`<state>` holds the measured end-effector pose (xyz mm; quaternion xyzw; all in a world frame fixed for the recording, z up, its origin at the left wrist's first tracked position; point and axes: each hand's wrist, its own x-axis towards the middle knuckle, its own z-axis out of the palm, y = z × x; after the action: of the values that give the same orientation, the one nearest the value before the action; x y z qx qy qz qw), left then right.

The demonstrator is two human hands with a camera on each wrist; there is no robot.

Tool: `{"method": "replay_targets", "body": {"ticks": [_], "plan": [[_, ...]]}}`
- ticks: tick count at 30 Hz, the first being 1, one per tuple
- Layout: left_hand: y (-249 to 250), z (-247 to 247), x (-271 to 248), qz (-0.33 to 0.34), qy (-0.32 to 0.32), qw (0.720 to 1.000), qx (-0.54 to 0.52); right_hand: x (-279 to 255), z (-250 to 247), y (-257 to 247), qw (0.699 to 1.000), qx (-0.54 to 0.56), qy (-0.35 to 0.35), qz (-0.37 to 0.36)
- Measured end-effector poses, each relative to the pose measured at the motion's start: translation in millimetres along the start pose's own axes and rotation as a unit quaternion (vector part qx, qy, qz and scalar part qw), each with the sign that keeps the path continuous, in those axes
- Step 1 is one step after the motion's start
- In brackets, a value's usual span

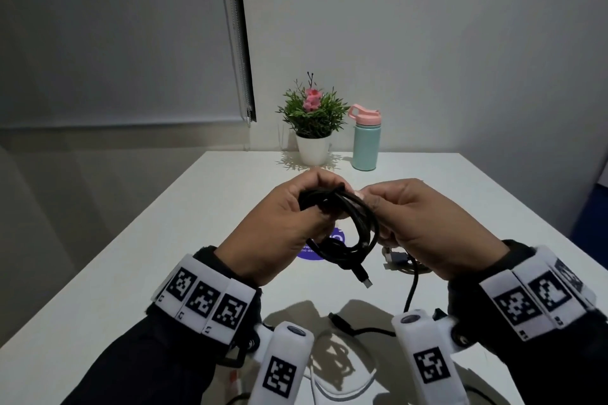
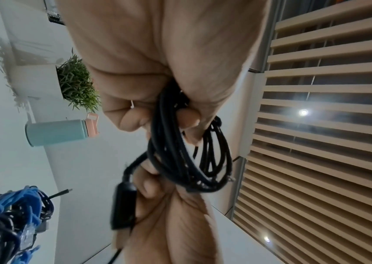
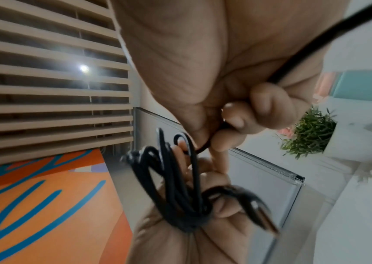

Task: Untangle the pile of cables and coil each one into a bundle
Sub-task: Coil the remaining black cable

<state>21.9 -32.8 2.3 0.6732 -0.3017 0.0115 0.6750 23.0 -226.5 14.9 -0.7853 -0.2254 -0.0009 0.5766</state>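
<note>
Cable (image 1: pixel 348 223): black, plug tip silvery. Table (image 1: pixel 460 207): white. Sticker (image 1: pixel 339 240) on table: purple, pale lettering. Pot (image 1: pixel 312 149) at far edge: white; leaves green, flowers pink. Bottle (image 1: pixel 366 148): mint green body, pink lid. Wristbands (image 1: pixel 205 297): white with black square-code markers. Sleeves black. Pile (image 2: pixel 11 214): blue and black cables.

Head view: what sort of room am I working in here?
Probably an office or meeting room: a plain white table against a wall, a roller blind over the window, and only a potted plant and water bottle as decor.
</note>
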Motion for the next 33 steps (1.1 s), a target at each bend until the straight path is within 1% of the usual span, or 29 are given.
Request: {"method": "replay_targets", "body": {"ticks": [1,2,3,4,5,6,7,8,9,10,12,14,16,17,18,20,23,24,25,26,28,29,31,33], "plan": [[-1,0,1,-0.008,0.018,1.000,-0.006,0,2,-1,0.998,-0.060,0.031,-0.014],[-3,0,3,-0.018,0.045,0.999,-0.011,0,4,-2,0.986,-0.132,0.093,-0.048],[-4,-1,5,-0.026,0.077,0.997,-0.012,-2,6,-5,0.960,-0.194,0.176,-0.101],[-6,-3,6,-0.030,0.110,0.993,-0.005,-5,8,-10,0.925,-0.227,0.251,-0.171],[-8,-5,7,-0.031,0.140,0.990,0.004,-8,10,-18,0.896,-0.245,0.285,-0.235],[-11,-8,8,-0.029,0.162,0.986,0.010,-12,12,-23,0.885,-0.267,0.269,-0.271],[-11,-10,8,-0.028,0.175,0.984,0.011,-16,15,-27,0.887,-0.289,0.226,-0.280],[-12,-10,9,-0.028,0.180,0.983,0.011,-17,18,-27,0.898,-0.308,0.173,-0.262],[-13,-11,9,-0.034,0.179,0.983,0.007,-18,21,-26,0.906,-0.328,0.135,-0.230],[-14,-10,9,-0.043,0.177,0.983,-0.002,-17,23,-23,0.905,-0.352,0.123,-0.206],[-14,-8,9,-0.064,0.161,0.984,-0.031,-14,24,-18,0.891,-0.402,0.128,-0.166],[-14,-8,6,-0.083,0.116,0.989,-0.036,-12,27,-15,0.882,-0.440,0.117,-0.118],[-12,-9,3,-0.097,0.062,0.993,-0.023,-12,26,-12,0.876,-0.460,0.107,-0.092],[-11,-10,2,-0.101,0.043,0.994,-0.018,-12,24,-11,0.882,-0.453,0.098,-0.087],[-9,-11,1,-0.101,0.029,0.994,-0.015,-12,21,-12,0.895,-0.430,0.084,-0.086],[-6,-13,2,-0.094,0.012,0.995,-0.019,-10,15,-15,0.927,-0.361,0.050,-0.082],[3,-12,4,-0.090,0.033,0.995,-0.040,-7,13,-18,0.964,-0.251,0.042,-0.075],[5,-11,5,-0.091,0.043,0.994,-0.034,-7,15,-18,0.979,-0.189,0.037,-0.064],[5,-9,5,-0.094,0.052,0.994,-0.025,-9,18,-17,0.993,-0.101,0.029,-0.045],[6,-10,5,-0.090,0.063,0.994,-0.015,-10,21,-16,1.000,-0.015,0.013,-0.024],[8,-13,4,-0.070,0.067,0.995,0.003,-10,26,-15,0.994,0.112,-0.003,0.011],[8,-16,3,-0.062,0.051,0.997,0.007,-8,25,-14,0.988,0.155,0.001,0.021],[9,-21,0,-0.055,-0.007,0.998,0.007,-6,18,-15,0.978,0.207,0.017,0.025],[12,-23,-3,-0.058,-0.059,0.996,0.023,-6,8,-17,0.977,0.212,0.018,0.013]]}}
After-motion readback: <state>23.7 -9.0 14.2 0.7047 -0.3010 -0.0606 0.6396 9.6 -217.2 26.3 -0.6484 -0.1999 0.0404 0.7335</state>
